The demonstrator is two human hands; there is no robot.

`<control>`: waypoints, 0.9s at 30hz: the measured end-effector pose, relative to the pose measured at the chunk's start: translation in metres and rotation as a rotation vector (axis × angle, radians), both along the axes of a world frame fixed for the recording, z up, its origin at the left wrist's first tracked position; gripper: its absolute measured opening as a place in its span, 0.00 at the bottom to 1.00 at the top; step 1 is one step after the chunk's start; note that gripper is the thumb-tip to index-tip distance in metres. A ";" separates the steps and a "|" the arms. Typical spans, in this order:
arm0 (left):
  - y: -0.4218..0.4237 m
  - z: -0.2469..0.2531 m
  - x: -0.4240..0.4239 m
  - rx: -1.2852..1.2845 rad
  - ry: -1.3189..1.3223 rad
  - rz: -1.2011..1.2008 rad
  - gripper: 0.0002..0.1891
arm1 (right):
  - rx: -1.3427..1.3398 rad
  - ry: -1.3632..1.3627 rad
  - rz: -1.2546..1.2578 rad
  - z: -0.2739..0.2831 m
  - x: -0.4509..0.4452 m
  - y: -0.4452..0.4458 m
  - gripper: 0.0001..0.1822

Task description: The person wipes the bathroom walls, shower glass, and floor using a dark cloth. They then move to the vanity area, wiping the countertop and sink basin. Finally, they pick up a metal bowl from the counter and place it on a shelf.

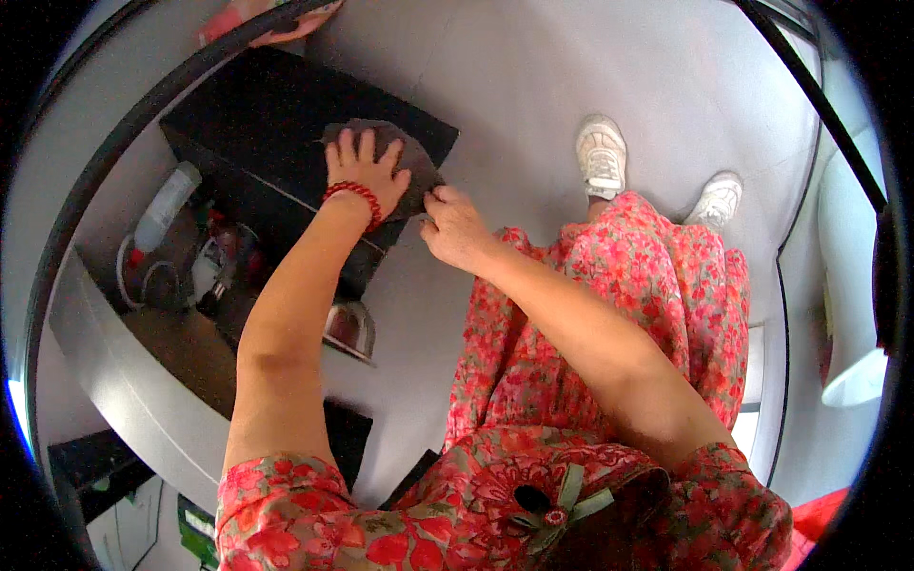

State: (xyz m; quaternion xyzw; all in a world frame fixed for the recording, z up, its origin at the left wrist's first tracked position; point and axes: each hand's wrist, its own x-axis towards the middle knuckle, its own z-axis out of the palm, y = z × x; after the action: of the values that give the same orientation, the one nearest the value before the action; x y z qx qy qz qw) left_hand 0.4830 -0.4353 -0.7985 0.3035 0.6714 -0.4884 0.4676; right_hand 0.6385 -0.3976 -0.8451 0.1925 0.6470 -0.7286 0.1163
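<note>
My left hand (pixel 365 168) lies palm down with its fingers spread on a dark grey-brown piece of thin, cloth-like material (pixel 420 170). This piece rests on the flat top of a black box-like cabinet (pixel 278 100), near its edge. A red beaded bracelet (pixel 353 187) circles my left wrist. Beside it, my right hand (pixel 460 228) pinches the near right edge of the dark material between thumb and fingers. The part of the material beneath my left palm is hidden.
Left of the cabinet, a white bottle-like object (pixel 168 203) and tangled cables (pixel 161 275) lie by a brown surface (pixel 182 350). A small arched, metal-rimmed object (pixel 351 330) is near my left forearm. White shoes (pixel 602 153) stand on the grey floor (pixel 514 78).
</note>
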 end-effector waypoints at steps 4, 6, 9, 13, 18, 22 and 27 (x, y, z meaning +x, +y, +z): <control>0.004 0.037 0.016 -0.031 0.153 -0.027 0.27 | -0.086 -0.016 0.249 0.024 -0.015 0.015 0.16; 0.009 0.049 0.027 -0.049 0.175 -0.039 0.27 | -0.183 -0.009 0.320 0.038 -0.016 0.019 0.15; 0.020 0.065 0.044 -0.095 0.062 -0.079 0.27 | -0.264 -0.068 0.439 0.049 -0.015 0.030 0.14; 0.030 0.098 0.045 0.187 -0.019 0.291 0.24 | -0.159 -0.028 0.370 0.054 -0.006 0.052 0.11; 0.022 0.145 0.063 0.762 0.130 1.043 0.25 | -0.169 0.032 0.269 0.085 -0.013 0.114 0.13; 0.015 0.163 0.096 1.030 0.102 2.033 0.25 | -0.275 -0.127 0.324 0.124 -0.005 0.133 0.25; 0.014 0.192 0.123 1.197 -0.100 2.549 0.30 | -0.435 -0.058 0.334 0.165 0.007 0.134 0.42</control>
State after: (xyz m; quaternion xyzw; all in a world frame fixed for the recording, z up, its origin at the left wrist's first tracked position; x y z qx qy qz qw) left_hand 0.6061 -0.4212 -0.6067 -0.3375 0.5674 0.6310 0.4074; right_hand 0.6453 -0.2637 -0.6800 0.0745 0.4943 -0.8154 0.2921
